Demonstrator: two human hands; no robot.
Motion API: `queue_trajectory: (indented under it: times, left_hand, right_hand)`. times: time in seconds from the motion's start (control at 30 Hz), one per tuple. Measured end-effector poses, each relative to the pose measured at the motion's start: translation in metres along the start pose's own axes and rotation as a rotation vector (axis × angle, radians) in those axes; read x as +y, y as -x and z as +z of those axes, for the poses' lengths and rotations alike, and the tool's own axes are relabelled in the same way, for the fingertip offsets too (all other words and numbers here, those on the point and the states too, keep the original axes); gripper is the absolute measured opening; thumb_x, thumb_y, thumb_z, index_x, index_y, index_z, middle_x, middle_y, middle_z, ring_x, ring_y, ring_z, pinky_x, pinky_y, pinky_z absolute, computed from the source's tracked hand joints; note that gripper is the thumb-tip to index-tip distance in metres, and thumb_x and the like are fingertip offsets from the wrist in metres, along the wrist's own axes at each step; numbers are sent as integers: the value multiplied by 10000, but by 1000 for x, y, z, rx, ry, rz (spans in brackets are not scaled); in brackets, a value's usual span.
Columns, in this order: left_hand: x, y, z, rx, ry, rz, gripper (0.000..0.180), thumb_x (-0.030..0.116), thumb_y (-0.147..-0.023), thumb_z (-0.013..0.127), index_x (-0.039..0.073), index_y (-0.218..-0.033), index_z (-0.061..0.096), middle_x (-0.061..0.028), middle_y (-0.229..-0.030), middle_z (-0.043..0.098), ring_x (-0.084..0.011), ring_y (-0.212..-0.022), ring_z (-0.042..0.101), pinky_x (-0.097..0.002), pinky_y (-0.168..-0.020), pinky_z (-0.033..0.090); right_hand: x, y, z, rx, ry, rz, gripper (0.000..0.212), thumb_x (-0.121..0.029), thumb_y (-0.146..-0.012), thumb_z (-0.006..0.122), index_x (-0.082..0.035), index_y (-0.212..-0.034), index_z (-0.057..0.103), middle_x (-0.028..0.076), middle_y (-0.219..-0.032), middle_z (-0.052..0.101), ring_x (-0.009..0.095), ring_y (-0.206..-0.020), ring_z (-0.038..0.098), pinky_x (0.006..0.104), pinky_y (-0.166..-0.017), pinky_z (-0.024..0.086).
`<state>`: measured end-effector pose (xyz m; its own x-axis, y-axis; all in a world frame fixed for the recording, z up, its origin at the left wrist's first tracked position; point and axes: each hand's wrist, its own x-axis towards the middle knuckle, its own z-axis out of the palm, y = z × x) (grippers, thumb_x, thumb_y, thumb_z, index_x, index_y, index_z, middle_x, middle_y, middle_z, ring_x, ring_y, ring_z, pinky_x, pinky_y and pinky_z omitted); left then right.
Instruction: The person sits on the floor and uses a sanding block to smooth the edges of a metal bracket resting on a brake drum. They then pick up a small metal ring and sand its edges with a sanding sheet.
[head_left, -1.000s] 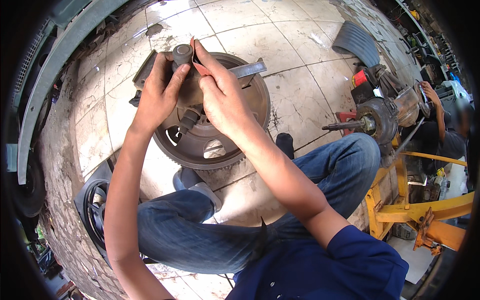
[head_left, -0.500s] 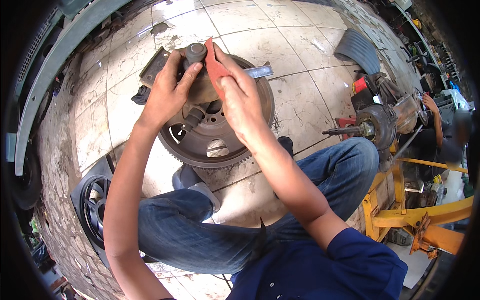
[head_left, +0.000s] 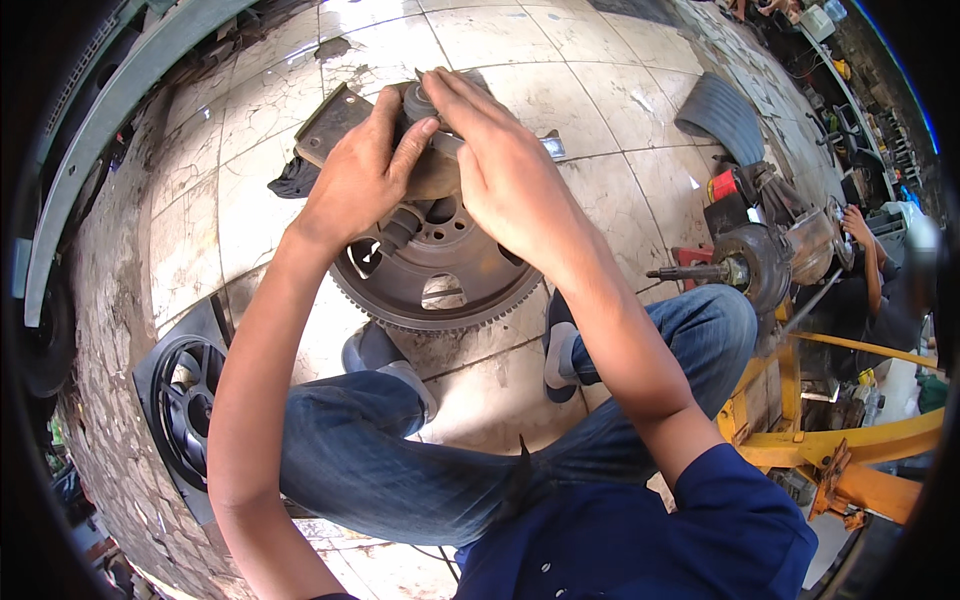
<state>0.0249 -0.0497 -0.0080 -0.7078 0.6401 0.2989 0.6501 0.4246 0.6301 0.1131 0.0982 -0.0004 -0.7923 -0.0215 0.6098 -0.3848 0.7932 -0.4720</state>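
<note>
A worn metal bracket (head_left: 335, 122) with a round, dark knob-like end lies over a toothed flywheel (head_left: 450, 305) on the floor in front of me. My left hand (head_left: 365, 170) is wrapped round the bracket by that round end (head_left: 417, 103), its thumb along the near side. From the right, my right hand (head_left: 505, 165) lies against the same end with its fingers pressed together. The red sandpaper it held a moment ago is hidden beneath the palm. A shiny metal tip (head_left: 553, 146) sticks out beyond my right wrist.
On the right stand a greasy gearbox-like assembly (head_left: 745, 255) with a shaft and a yellow metal frame (head_left: 790, 445). A black ribbed mat (head_left: 722, 118) lies farther off. At left is a black fan in its shroud (head_left: 180, 400). Another person's hand (head_left: 857, 228) shows at far right.
My right hand has turned and flattened over the round end, and the red sandpaper has gone out of sight under it. The bracket and both hands sit slightly farther right in the picture.
</note>
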Motion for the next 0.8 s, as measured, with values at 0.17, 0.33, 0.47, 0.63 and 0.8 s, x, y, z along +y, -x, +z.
queue_trajectory:
  times: [0.17, 0.33, 0.47, 0.63, 0.8]
  left_hand:
    - [-4, -3, 8, 10, 33, 13, 437, 366, -1033, 427, -33, -1206, 380, -356, -1067, 581, -515, -1056, 541, -527, -850, 439]
    - [-25, -4, 14, 29, 72, 104, 456, 367, -1038, 408, -43, -1235, 374, -359, -1102, 569, -503, -1083, 544, -521, -883, 447]
    - [-17, -4, 18, 49, 102, 85, 487, 365, -1037, 413, -66, -1261, 380, -352, -1129, 564, -488, -1116, 541, -498, -928, 458]
    - [-23, -6, 20, 78, 98, 151, 481, 325, -1039, 406, -55, -1331, 356, -350, -1212, 537, -470, -1184, 512, -482, -987, 444]
    - [-16, -7, 19, 48, 143, 50, 469, 283, -1039, 401, -16, -1392, 323, -339, -1280, 512, -453, -1230, 489, -477, -1023, 427]
  right_hand:
    - [7, -13, 1, -23, 104, -99, 458, 47, -873, 471, 109, -1326, 463, 289, -1335, 510, 396, -1305, 450, 441, -1117, 358]
    - [-4, -5, -5, -98, 152, -152, 439, 27, -874, 467, 122, -1303, 472, 293, -1335, 510, 388, -1310, 449, 445, -1126, 347]
    - [8, -18, -2, -106, 235, -183, 452, 29, -879, 460, 108, -1324, 464, 290, -1366, 485, 382, -1334, 425, 443, -1141, 329]
    - [-3, -8, 8, -87, 267, -203, 457, 41, -870, 457, 83, -1323, 489, 247, -1374, 503, 360, -1327, 443, 424, -1157, 309]
    - [6, -25, 0, -138, 267, -199, 493, 49, -846, 478, 59, -1340, 486, 230, -1376, 509, 352, -1326, 446, 417, -1159, 310]
